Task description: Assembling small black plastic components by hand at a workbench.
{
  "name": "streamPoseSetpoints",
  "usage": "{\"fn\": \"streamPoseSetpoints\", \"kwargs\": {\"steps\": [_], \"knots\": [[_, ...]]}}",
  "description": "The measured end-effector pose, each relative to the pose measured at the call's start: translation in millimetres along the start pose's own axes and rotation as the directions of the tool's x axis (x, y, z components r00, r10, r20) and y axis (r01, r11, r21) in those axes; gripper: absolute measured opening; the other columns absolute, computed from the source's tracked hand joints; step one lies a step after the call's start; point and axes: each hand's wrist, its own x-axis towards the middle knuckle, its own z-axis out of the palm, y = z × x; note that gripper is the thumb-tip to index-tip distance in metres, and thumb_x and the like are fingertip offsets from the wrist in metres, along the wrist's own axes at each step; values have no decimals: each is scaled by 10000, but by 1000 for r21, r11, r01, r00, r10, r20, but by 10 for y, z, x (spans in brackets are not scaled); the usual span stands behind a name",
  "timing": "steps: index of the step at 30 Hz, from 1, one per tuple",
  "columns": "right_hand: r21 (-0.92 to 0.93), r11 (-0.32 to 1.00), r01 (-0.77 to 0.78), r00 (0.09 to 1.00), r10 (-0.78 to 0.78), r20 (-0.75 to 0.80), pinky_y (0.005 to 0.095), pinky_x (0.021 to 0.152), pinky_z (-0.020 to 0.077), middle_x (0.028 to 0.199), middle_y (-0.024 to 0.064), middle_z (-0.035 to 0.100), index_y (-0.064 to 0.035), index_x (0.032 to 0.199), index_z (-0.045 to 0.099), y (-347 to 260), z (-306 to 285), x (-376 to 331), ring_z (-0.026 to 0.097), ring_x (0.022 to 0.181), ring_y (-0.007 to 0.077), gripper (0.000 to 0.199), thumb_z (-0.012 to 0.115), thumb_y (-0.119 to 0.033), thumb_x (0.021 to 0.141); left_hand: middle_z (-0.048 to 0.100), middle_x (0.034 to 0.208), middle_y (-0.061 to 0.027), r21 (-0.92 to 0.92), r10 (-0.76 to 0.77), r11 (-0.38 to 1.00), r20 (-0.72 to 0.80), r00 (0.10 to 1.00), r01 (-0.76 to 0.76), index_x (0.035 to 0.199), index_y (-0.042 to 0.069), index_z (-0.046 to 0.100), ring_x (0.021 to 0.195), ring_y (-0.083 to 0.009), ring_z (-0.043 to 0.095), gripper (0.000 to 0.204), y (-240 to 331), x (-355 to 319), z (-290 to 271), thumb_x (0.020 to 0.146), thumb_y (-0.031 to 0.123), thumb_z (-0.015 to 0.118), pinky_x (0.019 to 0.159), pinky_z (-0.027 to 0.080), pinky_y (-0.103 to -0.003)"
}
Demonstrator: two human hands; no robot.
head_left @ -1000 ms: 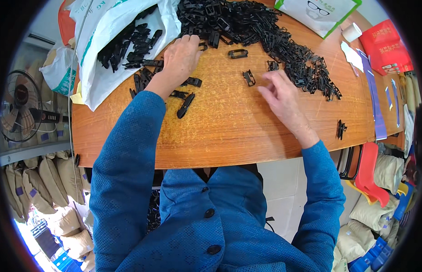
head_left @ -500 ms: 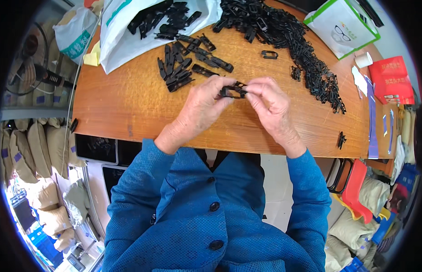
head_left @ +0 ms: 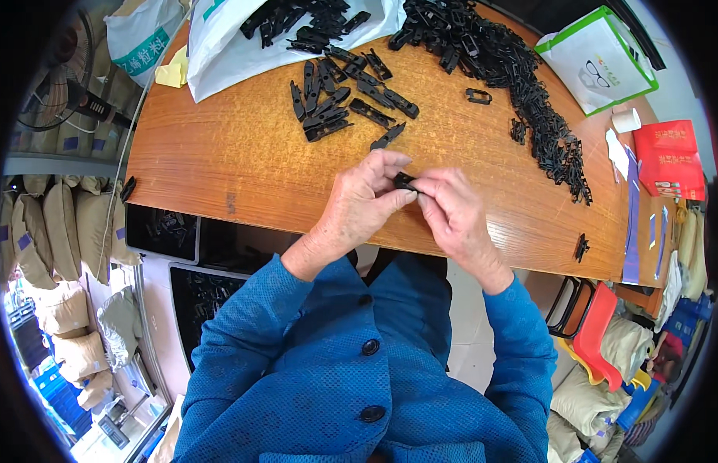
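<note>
My left hand (head_left: 359,194) and my right hand (head_left: 455,219) meet above the front part of the wooden table (head_left: 243,162). Between their pinched fingertips sits a small black plastic part (head_left: 405,181), gripped from both sides and mostly covered by the fingers. Just beyond my left fingers lies a single black plastic piece (head_left: 388,136). Farther back and to the left is a loose group of long black plastic pieces (head_left: 322,108). On the right, a long heap of small black open-framed parts (head_left: 540,116) curves along the table, with one rectangular black frame (head_left: 478,96) apart from it.
A white bag (head_left: 220,58) with more black pieces lies at the back left. At the right stand a white-and-green bag (head_left: 594,69), a paper roll (head_left: 626,120) and a red packet (head_left: 669,158). Dark trays (head_left: 208,297) of parts sit below the table's left edge; a fan (head_left: 62,69) stands beyond.
Both hands have come nearer the table's front edge. The held part shows less of its open frame, more covered by fingers. A black piece beyond my left hand is now visible. The view has shifted slightly.
</note>
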Motion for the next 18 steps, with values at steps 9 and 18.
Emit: {"fn": "streamPoseSetpoints", "kwargs": {"steps": [9,18], "knots": [[-4,994,-108,993,107,-55,360,682,516,897,137,636,-4,1053,609,-74,61,-273,628,774,278,275,642,42,783,623,888,-48,-145,-254,958,-20,967,248,1108,7,506,790,-87,610,316,45,-133,82,845,45,678,664,508,-221],[222,890,-399,908,417,-38,237,600,472,797,58,619,-21,1127,609,44,-26,-314,578,659,110,235,569,-11,895,597,833,-85,734,169,678,-105,980,-38,909,58,610,699,-279,618,230,-1,363,-289,827,262,676,618,480,-385]]}}
